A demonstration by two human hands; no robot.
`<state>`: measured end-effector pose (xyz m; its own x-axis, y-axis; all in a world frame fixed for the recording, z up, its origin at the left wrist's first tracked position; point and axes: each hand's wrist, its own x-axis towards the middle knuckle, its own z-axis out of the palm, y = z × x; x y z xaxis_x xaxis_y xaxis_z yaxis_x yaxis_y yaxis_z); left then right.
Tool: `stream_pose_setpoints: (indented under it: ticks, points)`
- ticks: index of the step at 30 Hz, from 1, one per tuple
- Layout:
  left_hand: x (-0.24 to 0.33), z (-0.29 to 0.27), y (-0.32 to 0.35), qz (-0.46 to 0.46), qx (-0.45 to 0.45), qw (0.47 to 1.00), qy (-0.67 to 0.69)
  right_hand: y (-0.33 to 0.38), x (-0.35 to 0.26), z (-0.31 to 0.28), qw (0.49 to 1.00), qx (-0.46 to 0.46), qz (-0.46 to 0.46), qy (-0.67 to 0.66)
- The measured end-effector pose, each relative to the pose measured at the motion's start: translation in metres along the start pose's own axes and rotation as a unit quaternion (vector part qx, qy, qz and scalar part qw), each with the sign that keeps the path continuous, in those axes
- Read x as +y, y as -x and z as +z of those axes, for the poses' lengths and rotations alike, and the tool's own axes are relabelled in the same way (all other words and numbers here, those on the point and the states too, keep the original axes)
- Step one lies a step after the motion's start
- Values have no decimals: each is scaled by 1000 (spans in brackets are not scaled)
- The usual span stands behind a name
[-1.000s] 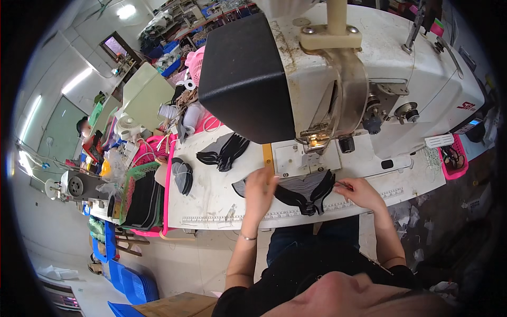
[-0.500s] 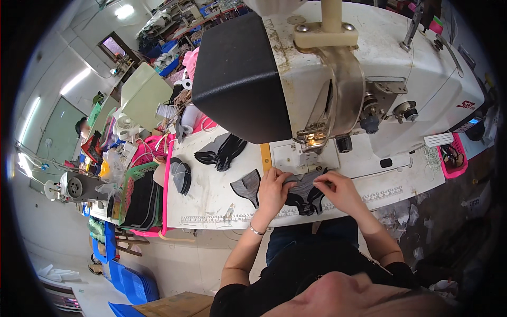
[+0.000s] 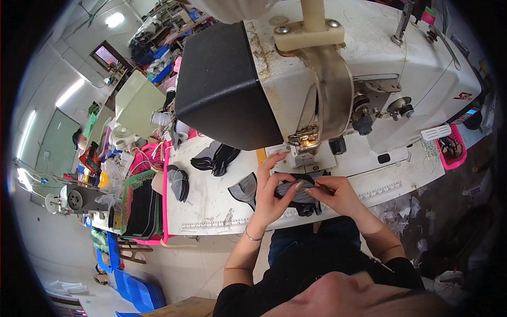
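Note:
A grey fabric piece with black edging (image 3: 303, 197) is held between my two hands, just in front of the sewing machine's (image 3: 309, 141) lit needle area. My left hand (image 3: 269, 199) pinches its left part between thumb and a finger, the other fingers raised and spread. Thumb and fingertips of my right hand (image 3: 340, 196) close on its right part. Below the hands, dark black folds of fabric lie on the white table (image 3: 211, 208). Beside my left hand rests another grey piece with black edging (image 3: 242, 191). Farther left lies a stack of grey and black pieces (image 3: 216, 159).
A tied bundle of grey pieces (image 3: 178, 183) lies near the table's pink left edge. Left of it stands a green basket (image 3: 128, 203) of dark fabric. A ruler strip (image 3: 211, 225) runs along the front edge. A pink basket (image 3: 454, 148) stands at far right.
My left hand has lifted and spread its upper fingers while its thumb pinches the fabric. The grey piece is now folded and gathered up between both hands. The view has shifted slightly.

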<state>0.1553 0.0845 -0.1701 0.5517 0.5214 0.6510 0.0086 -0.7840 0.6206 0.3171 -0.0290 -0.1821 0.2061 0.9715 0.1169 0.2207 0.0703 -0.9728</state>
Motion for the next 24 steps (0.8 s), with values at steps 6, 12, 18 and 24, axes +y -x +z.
stream_pose_setpoints:
  ticks: [6, 12, 18, 24]
  points:
    - [1, -5, 8, -113, -81, 990, 35, -1, -3, -2, 997, 25, -41, 52]
    - [8, 10, 11, -251, 34, 950, 183, -2, -3, 2, 998, 52, -22, 28]
    - [7, 14, 7, -399, 15, 829, 392, -8, -1, 5, 994, 99, -44, 25]
    - [-7, 17, -11, -355, 7, 869, 344, -27, 2, 6, 996, 92, 0, -17]
